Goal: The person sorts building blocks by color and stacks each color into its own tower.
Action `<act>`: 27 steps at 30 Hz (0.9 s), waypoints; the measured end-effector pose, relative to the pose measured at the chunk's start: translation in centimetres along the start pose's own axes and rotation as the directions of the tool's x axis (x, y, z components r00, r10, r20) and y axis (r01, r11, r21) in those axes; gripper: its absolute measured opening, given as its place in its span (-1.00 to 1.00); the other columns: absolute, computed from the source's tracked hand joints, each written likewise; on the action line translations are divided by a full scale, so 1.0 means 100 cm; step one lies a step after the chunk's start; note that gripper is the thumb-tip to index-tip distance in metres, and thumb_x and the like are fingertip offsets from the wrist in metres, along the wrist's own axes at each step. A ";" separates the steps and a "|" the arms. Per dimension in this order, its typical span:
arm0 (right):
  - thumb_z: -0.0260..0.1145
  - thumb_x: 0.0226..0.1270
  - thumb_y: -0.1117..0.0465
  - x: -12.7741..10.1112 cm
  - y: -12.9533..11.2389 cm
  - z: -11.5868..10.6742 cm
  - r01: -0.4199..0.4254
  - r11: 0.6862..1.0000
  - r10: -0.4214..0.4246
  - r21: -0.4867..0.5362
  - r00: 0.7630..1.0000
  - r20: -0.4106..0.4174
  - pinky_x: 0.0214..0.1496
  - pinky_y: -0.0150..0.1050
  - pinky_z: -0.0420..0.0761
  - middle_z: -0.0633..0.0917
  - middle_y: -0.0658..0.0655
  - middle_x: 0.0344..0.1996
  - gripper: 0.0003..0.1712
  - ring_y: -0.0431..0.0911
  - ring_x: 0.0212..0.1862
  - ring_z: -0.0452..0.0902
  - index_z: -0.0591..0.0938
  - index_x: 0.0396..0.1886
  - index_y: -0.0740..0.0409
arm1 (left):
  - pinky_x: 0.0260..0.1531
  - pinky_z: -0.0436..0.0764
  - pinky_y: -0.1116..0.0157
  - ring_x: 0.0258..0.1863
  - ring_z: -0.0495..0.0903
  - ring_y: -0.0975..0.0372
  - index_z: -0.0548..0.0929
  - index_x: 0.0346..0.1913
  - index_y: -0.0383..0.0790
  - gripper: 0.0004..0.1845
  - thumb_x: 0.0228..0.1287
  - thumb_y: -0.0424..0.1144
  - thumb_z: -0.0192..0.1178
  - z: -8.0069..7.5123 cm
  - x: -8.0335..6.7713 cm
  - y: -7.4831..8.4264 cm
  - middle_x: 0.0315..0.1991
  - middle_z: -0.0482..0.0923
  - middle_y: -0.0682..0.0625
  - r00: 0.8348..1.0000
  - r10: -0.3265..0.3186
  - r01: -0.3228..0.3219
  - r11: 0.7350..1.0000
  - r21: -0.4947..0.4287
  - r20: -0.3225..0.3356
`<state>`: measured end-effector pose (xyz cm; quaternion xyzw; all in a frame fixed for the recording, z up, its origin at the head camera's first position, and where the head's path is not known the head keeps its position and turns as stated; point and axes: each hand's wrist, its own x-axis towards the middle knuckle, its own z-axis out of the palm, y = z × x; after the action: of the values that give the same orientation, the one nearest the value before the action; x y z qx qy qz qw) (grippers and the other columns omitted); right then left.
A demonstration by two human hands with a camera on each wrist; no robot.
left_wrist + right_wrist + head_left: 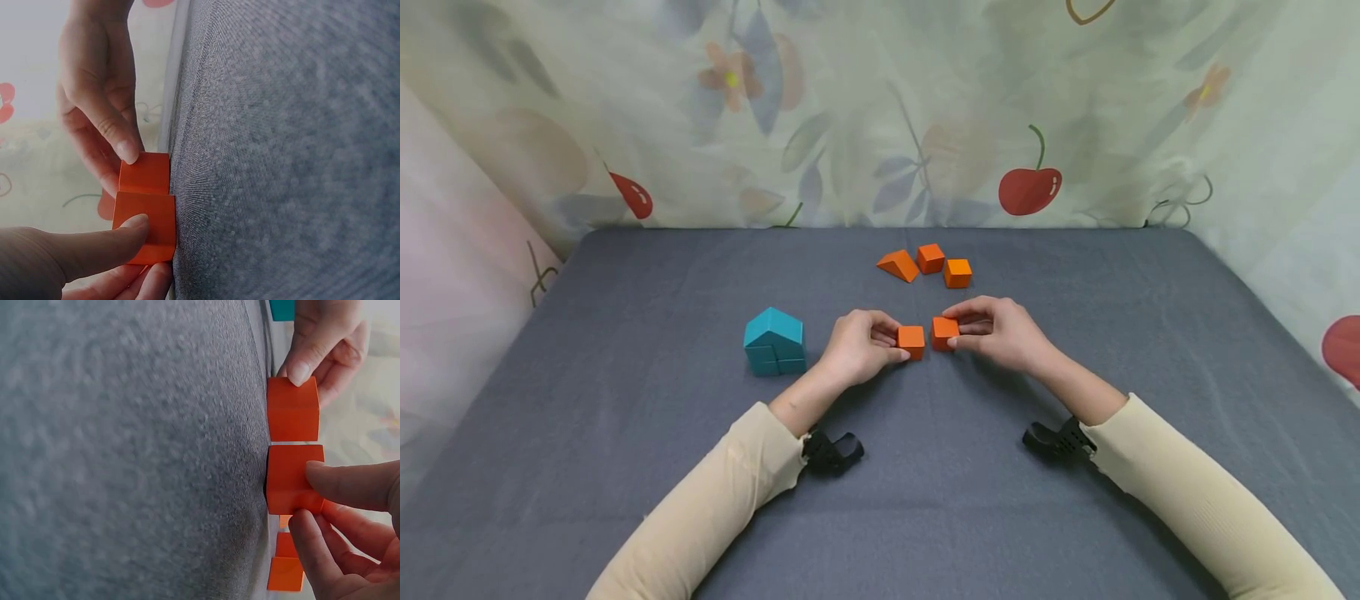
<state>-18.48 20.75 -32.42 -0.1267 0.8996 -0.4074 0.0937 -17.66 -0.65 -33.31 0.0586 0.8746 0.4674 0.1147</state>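
My left hand (pixel 859 346) pinches an orange cube (pixel 912 342) between thumb and fingers, low at the grey cloth. Just to its right, my right hand (pixel 1003 332) pinches a second orange cube (pixel 945 333). A narrow gap separates the two cubes in the head view. In the right wrist view, the right hand's thumb lies on the near face of its cube (pixel 294 481), with the left hand's cube (pixel 292 409) beside it. The left wrist view shows the left thumb pressed on its cube (pixel 145 225).
Behind the hands lie an orange triangular block (pixel 899 265) and two more orange cubes, one (pixel 930 258) behind the other (pixel 958 273). A teal house-shaped stack (pixel 774 342) stands left of the left hand. A patterned curtain (pixel 865 117) hangs along the table's (pixel 625 283) back edge.
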 end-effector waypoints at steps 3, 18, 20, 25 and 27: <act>0.37 0.22 0.34 -0.002 -0.001 0.001 0.002 1.000 -0.002 0.011 1.000 0.009 0.12 -0.08 0.60 0.58 0.32 0.12 -0.53 0.11 0.08 0.61 0.56 0.14 0.32 | -0.14 0.65 0.30 -0.18 0.66 0.15 0.66 -0.03 -0.30 -0.66 0.10 -0.34 0.40 0.000 0.000 0.000 -0.15 0.68 -0.12 1.000 0.006 -0.006 1.000 0.000 0.001; 0.38 0.20 0.36 -0.004 -0.002 0.009 0.046 0.997 -0.048 0.062 0.998 0.027 0.08 -0.13 0.62 0.56 0.33 0.11 -0.53 0.12 0.07 0.62 0.56 0.12 0.35 | -0.14 0.66 0.30 -0.19 0.67 0.15 0.66 -0.01 -0.30 -0.64 0.10 -0.33 0.40 0.000 0.000 0.000 -0.14 0.68 -0.12 1.000 0.021 -0.021 1.000 0.011 -0.003; 0.38 0.20 0.37 -0.004 -0.002 0.010 0.054 0.997 -0.055 0.059 0.998 0.027 0.08 -0.13 0.63 0.56 0.33 0.11 -0.54 0.12 0.07 0.62 0.56 0.12 0.36 | -0.14 0.66 0.30 -0.19 0.67 0.15 0.66 -0.01 -0.31 -0.64 0.10 -0.33 0.40 -0.001 0.000 0.000 -0.14 0.68 -0.12 1.000 0.023 -0.023 1.000 0.011 -0.004; 0.38 0.19 0.38 -0.004 -0.002 0.010 0.063 0.996 -0.065 0.063 0.998 0.024 0.07 -0.12 0.63 0.57 0.33 0.10 -0.54 0.12 0.06 0.62 0.57 0.11 0.36 | -0.13 0.66 0.29 -0.18 0.67 0.15 0.66 -0.01 -0.31 -0.64 0.11 -0.33 0.40 0.000 0.000 0.000 -0.14 0.68 -0.13 1.000 0.025 -0.025 1.000 0.011 -0.002; 0.38 0.19 0.38 -0.004 -0.002 0.010 0.065 0.996 -0.066 0.063 0.998 0.023 0.07 -0.11 0.63 0.57 0.33 0.10 -0.54 0.12 0.06 0.62 0.57 0.11 0.36 | -0.12 0.66 0.29 -0.17 0.67 0.14 0.66 -0.01 -0.31 -0.64 0.11 -0.33 0.40 0.000 0.000 0.000 -0.13 0.68 -0.13 1.000 0.025 -0.025 1.000 0.011 -0.002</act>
<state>-17.76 20.07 -32.87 -0.1581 0.8806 -0.4363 0.0954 -17.65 -0.70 -33.29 0.0697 0.8764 0.4641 0.1077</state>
